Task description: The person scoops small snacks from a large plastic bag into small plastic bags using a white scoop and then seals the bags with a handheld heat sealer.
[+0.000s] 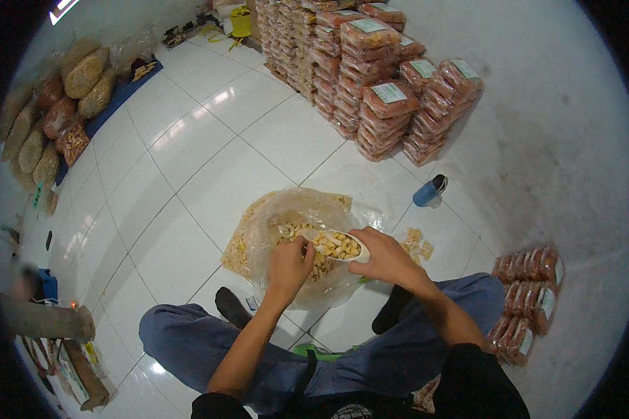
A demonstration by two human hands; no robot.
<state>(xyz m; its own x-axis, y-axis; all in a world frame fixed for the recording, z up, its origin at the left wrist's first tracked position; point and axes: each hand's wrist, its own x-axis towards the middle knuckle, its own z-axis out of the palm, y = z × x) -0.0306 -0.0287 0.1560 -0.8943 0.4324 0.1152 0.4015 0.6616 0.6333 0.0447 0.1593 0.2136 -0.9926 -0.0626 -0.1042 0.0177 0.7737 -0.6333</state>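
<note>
A large clear plastic bag (299,204) of pale yellow snack pieces lies open on the tiled floor between my legs. Over its mouth, my right hand (380,254) grips a white scoop (364,255) filled with the same kind of pieces. My left hand (293,264) is at the scoop's left end, its fingers bent close together near the rim; whether a piece is between them cannot be made out. More pieces (293,230) show inside the bag under the scoop.
Stacks of packed reddish snacks (390,99) stand beyond the bag, with more packs (527,288) at the right. A blue bottle (427,194) and a small heap of pieces (415,245) are on the floor. Filled sacks (86,76) line the left wall; another person (29,283) is at far left.
</note>
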